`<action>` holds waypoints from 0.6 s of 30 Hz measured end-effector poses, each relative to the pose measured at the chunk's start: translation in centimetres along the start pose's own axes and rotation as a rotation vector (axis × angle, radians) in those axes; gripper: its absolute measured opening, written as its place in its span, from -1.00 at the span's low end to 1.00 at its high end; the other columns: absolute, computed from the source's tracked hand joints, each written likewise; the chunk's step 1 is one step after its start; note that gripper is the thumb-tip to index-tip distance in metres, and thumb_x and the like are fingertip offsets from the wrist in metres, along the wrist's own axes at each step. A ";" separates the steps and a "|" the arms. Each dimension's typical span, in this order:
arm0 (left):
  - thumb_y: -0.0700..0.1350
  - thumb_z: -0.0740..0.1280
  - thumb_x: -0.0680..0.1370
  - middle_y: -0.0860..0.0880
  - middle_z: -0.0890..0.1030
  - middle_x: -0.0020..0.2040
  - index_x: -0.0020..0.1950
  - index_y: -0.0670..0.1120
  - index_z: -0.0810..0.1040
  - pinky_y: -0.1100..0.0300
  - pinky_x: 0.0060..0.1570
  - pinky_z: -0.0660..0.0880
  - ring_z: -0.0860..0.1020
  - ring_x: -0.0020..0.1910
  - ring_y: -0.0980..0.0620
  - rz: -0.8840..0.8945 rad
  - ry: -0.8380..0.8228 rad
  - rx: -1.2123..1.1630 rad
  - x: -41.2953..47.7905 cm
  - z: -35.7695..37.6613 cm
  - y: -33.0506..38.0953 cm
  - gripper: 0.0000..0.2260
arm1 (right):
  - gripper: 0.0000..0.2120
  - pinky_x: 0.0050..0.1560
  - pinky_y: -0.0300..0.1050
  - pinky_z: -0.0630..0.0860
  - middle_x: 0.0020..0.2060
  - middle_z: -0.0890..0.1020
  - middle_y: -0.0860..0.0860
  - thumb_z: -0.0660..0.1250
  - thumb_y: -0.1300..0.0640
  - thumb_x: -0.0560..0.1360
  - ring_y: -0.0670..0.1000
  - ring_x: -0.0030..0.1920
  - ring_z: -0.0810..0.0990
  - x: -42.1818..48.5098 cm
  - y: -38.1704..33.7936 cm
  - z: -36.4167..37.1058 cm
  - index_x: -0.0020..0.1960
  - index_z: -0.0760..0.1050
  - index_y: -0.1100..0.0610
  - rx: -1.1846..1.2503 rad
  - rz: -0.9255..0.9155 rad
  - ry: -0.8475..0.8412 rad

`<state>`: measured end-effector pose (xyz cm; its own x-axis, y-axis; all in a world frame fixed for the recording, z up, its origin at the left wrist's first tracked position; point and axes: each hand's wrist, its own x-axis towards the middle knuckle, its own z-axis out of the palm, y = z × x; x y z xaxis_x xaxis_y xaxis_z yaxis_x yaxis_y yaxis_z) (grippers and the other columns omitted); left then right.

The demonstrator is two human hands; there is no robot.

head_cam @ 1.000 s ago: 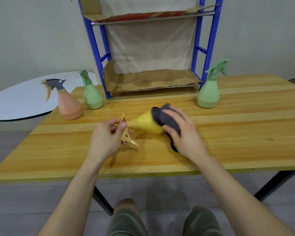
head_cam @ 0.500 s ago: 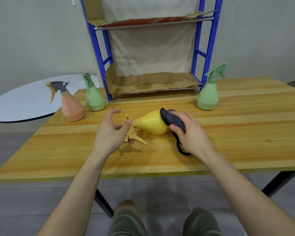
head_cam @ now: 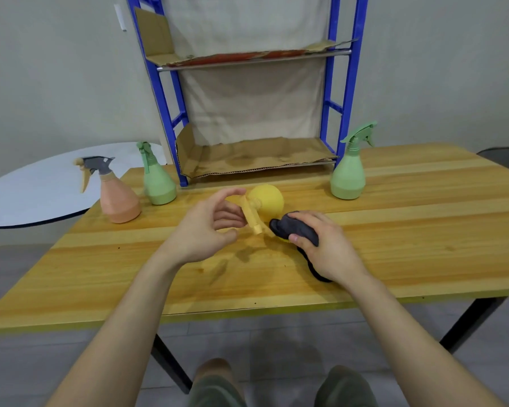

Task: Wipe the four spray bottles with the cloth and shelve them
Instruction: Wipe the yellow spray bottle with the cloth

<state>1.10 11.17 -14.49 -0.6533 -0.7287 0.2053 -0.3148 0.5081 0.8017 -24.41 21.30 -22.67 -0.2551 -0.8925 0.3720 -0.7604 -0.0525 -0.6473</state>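
Note:
The yellow spray bottle [head_cam: 267,201] lies on the wooden table [head_cam: 409,236], base toward the shelf, sprayer head toward me. My left hand [head_cam: 203,230] is cupped beside the sprayer head with thumb and fingers apart; I cannot tell whether they touch it. My right hand [head_cam: 326,248] grips the dark cloth [head_cam: 294,229] just right of the sprayer head. A pink bottle with a grey sprayer [head_cam: 116,198] and a green bottle [head_cam: 157,179] stand at the left. Another green bottle [head_cam: 348,171] stands at the right of the blue shelf [head_cam: 347,83].
The shelf's lower level [head_cam: 256,157] and upper level [head_cam: 247,57] are lined with cardboard and hold no bottles. A round white table [head_cam: 36,189] sits behind the left edge. The table's front edge runs just in front of my forearms.
The yellow bottle turned from lying sideways to pointing its base at the shelf. My left hand let go of the sprayer head and opened. My right hand with the cloth slid off the bottle's body.

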 end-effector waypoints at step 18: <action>-0.05 0.46 0.58 -0.06 0.59 0.41 0.42 0.02 0.63 0.00 0.31 0.42 0.51 0.40 -0.12 0.625 0.127 0.923 1.0 6.1 -2.5 -0.61 | -0.57 0.43 -0.12 0.45 0.43 0.52 -0.18 0.40 0.00 0.68 -0.07 0.38 0.51 -0.4 0.1 0.2 0.53 0.49 -0.11 0.039 -0.001 0.004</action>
<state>-2.98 11.97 -19.69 -0.8168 -0.2418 0.5238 -0.3808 0.9080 -0.1747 -24.31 21.54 -22.98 -0.2566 -0.8907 0.3752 -0.7369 -0.0709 -0.6723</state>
